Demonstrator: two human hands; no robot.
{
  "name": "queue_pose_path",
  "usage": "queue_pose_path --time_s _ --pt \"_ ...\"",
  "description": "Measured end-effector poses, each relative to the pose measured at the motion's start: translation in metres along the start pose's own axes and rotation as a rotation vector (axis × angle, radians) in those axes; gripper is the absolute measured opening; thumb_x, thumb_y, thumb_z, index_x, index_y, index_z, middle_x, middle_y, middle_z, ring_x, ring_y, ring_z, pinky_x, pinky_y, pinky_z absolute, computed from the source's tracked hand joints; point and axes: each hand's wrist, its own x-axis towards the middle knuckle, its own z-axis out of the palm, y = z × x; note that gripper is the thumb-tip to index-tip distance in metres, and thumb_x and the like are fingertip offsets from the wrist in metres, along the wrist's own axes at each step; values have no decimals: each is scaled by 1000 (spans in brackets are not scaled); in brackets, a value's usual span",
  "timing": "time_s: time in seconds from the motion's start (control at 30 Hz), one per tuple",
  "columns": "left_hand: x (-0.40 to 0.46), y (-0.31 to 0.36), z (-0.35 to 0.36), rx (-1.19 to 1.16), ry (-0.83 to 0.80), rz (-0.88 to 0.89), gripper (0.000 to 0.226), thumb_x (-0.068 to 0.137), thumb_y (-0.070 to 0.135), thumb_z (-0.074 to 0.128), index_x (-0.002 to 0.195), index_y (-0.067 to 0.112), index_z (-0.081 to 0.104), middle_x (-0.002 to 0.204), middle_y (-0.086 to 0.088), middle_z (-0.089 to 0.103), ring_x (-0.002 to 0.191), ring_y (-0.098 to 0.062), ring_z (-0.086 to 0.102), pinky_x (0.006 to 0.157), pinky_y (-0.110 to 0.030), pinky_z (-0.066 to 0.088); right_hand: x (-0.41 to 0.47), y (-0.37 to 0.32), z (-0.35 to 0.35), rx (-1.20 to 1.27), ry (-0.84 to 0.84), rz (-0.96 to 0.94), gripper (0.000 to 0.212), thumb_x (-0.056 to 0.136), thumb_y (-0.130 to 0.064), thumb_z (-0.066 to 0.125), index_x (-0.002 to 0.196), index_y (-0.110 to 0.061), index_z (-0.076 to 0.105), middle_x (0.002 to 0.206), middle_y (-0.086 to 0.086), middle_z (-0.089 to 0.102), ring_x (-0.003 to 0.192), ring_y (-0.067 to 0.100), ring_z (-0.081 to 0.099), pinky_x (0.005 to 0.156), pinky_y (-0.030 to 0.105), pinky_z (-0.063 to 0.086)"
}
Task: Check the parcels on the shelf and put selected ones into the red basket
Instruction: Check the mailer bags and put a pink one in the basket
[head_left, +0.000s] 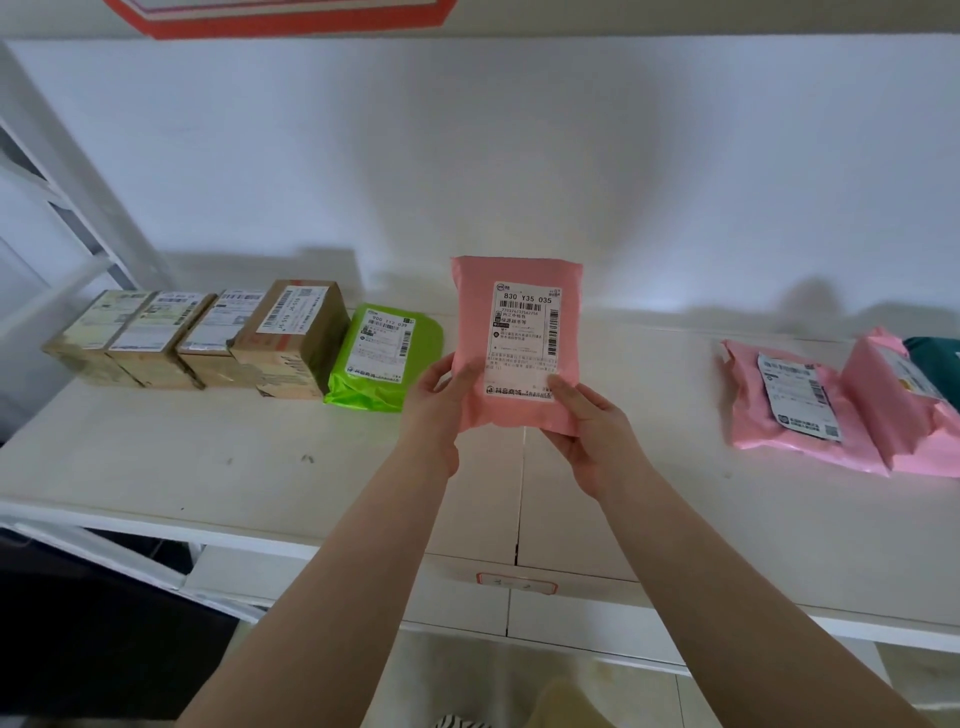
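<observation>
I hold a pink parcel bag (470, 312) upright above the white shelf (208, 457), its white shipping label facing me. My left hand (441, 395) grips its lower left edge, thumb on the front. My right hand (592, 431) grips its lower right corner, thumb on the label. To the left on the shelf lie a green parcel bag (384, 358) and a row of several brown cardboard boxes (291, 338). No red basket is in view.
At the right end of the shelf lie two more pink bags (779, 400) and a dark green bag (935, 353) at the frame edge. A white wall rises behind. A shelf upright (62, 208) stands at the left. A lower shelf level shows beneath.
</observation>
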Motion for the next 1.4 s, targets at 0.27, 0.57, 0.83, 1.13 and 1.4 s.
queue_pose_path --time_s 0.27,0.57,0.83,1.13,1.4 --pt "13 -8 -22 137 142 -91 43 82 37 73 117 14 62 97 -1 66 87 -18 60 80 -31 52 23 19 24 0 107 46 20 88 -18 73 103 -6 70 100 10 74 87 21 70 75 30 62" --pt "29 -15 -39 132 126 -259 45 83 40 72 103 0 67 87 -14 70 66 -21 66 63 -29 61 45 41 47 -170 201 17 26 91 -17 69 107 3 66 94 14 69 78 23 68 53 26 59" --pt "33 -16 -32 214 55 -211 29 95 22 59 120 6 57 101 -8 60 87 -18 57 44 -8 45 60 47 41 -464 279 -55 22 90 -26 70 78 -8 69 72 9 67 67 28 65 57 35 59" --pt "38 -18 -36 223 46 -301 31 90 34 65 95 3 64 70 -11 63 35 -6 59 40 -17 51 56 47 44 -570 322 -89 29 86 -39 72 65 -19 68 70 7 69 74 33 70 74 46 60" --pt "35 -17 -36 156 -4 -337 30 89 40 64 83 11 61 72 -8 64 45 -8 62 43 -18 53 44 45 44 -502 304 -112 28 87 -40 71 69 -19 69 76 10 72 72 25 65 74 40 56"
